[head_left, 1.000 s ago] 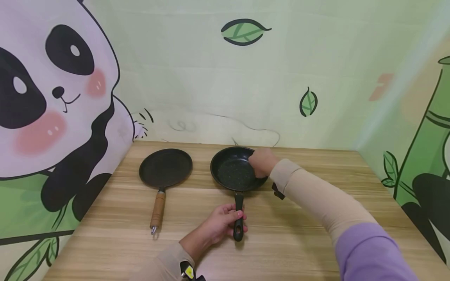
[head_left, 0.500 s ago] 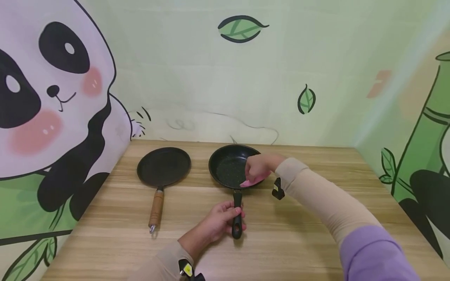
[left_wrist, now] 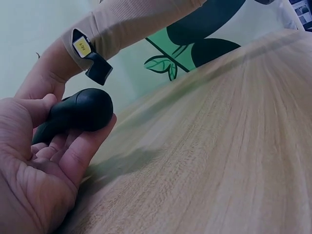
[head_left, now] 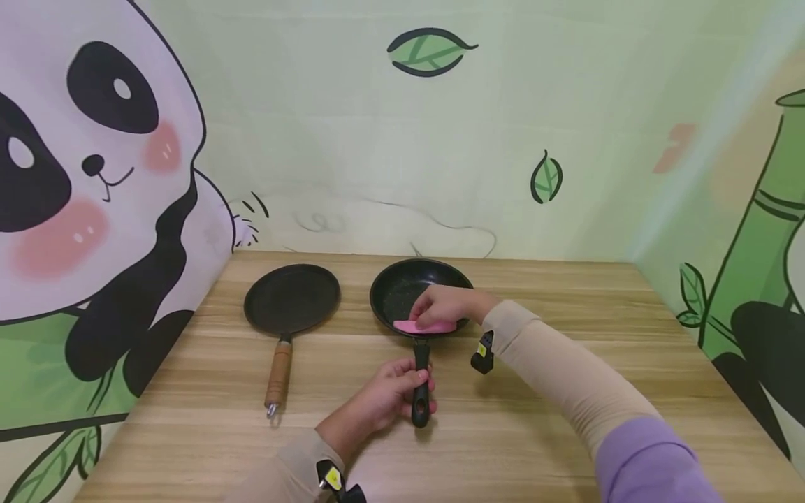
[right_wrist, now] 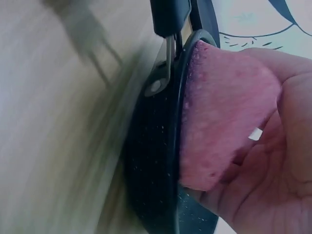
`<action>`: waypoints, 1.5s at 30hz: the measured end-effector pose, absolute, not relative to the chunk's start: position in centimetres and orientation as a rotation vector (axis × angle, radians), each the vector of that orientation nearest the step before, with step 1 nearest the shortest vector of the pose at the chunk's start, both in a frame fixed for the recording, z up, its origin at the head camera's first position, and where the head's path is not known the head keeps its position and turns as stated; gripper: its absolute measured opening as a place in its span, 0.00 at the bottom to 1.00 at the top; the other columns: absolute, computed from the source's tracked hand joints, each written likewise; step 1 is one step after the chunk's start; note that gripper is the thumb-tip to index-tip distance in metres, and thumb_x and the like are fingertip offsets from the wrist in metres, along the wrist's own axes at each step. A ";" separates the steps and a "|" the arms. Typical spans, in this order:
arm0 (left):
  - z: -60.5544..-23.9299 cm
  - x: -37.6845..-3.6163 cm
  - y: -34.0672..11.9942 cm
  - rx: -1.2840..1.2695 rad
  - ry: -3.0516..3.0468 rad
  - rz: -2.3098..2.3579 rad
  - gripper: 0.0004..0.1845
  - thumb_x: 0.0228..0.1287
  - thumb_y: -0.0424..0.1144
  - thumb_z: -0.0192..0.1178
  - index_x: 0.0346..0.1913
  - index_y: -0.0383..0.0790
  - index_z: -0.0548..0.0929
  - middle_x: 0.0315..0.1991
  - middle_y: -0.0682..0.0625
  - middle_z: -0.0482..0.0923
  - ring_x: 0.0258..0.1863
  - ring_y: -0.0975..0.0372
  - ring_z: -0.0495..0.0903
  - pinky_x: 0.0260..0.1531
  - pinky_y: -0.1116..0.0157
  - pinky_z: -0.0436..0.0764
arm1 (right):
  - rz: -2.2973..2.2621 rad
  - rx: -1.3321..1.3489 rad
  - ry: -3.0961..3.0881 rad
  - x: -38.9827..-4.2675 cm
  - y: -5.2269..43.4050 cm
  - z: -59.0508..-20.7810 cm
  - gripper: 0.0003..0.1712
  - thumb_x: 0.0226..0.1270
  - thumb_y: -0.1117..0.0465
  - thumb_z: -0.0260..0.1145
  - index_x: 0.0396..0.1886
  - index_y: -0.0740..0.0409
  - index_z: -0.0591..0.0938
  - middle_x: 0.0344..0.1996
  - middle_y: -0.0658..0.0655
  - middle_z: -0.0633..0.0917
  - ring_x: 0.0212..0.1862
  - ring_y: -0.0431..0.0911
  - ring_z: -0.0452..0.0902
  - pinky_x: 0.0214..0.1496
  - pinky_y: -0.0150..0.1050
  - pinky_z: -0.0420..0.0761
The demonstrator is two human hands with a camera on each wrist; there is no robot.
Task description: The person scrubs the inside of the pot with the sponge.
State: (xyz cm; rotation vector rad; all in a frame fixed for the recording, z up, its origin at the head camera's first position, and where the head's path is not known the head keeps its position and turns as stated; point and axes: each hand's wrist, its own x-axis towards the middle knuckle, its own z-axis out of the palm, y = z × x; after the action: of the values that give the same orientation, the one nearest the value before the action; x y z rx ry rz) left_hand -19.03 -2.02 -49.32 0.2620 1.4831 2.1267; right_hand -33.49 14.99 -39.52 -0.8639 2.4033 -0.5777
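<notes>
on the wooden table [head_left: 516, 419], just right of the flat griddle pan [head_left: 292, 299] with its wooden handle, we found the black frying pan [head_left: 402, 290] sitting flat, its handle [head_left: 421, 384] pointing toward the person. we saw the left hand [head_left: 393, 397] curled around the end of that handle, holding the pan steady. we saw the right hand [head_left: 443, 305] inside the pan, fingers closed on a pink sponge [head_left: 418, 326] pressed against the near rim beside the handle joint; in the right wrist view the sponge [right_wrist: 219, 117] lay right along the rim. we judged the wiping to be under way: the sponge was working the near edge, while the speckled floor and far wall of the pan looked dry and we could not tell whether they were done. the griddle pan lay well apart from both hands, untouched.
</notes>
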 end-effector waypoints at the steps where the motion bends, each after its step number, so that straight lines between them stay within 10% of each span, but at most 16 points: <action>1: -49.4 -19.0 -2.0 0.256 1.484 2.126 0.14 0.77 0.35 0.52 0.55 0.27 0.70 0.37 0.50 0.80 0.30 0.57 0.88 0.28 0.60 0.87 | -0.556 -0.880 2.424 -33.6 15.1 -39.5 0.13 0.66 0.56 0.67 0.49 0.51 0.87 0.41 0.48 0.86 0.46 0.43 0.77 0.53 0.40 0.77; 17: -49.4 -18.8 -1.9 0.248 1.475 2.135 0.13 0.77 0.36 0.52 0.54 0.30 0.70 0.37 0.50 0.79 0.31 0.57 0.88 0.28 0.60 0.87 | -0.197 -1.127 2.568 -35.1 17.2 -39.9 0.12 0.57 0.60 0.67 0.42 0.51 0.89 0.36 0.50 0.81 0.38 0.45 0.72 0.40 0.37 0.70; 30: -49.3 -18.9 -2.1 0.269 1.463 2.124 0.15 0.77 0.36 0.52 0.56 0.26 0.69 0.37 0.49 0.79 0.31 0.56 0.88 0.29 0.59 0.87 | -0.374 -1.377 2.661 -35.2 14.4 -43.7 0.12 0.62 0.61 0.70 0.45 0.55 0.88 0.46 0.55 0.86 0.49 0.46 0.80 0.57 0.40 0.78; 45: -49.4 -18.9 -2.1 0.273 1.459 2.120 0.15 0.76 0.35 0.54 0.55 0.26 0.70 0.37 0.49 0.80 0.30 0.57 0.88 0.30 0.59 0.87 | -0.293 -1.070 2.873 -37.2 11.3 -44.4 0.15 0.66 0.58 0.67 0.52 0.51 0.87 0.56 0.56 0.84 0.58 0.53 0.76 0.67 0.47 0.71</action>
State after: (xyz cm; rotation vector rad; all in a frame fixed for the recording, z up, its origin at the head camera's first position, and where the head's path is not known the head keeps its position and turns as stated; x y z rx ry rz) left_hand -18.92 -2.12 -49.38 0.2730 1.4586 2.1205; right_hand -37.22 11.27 -44.43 -1.0696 2.8733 -0.2932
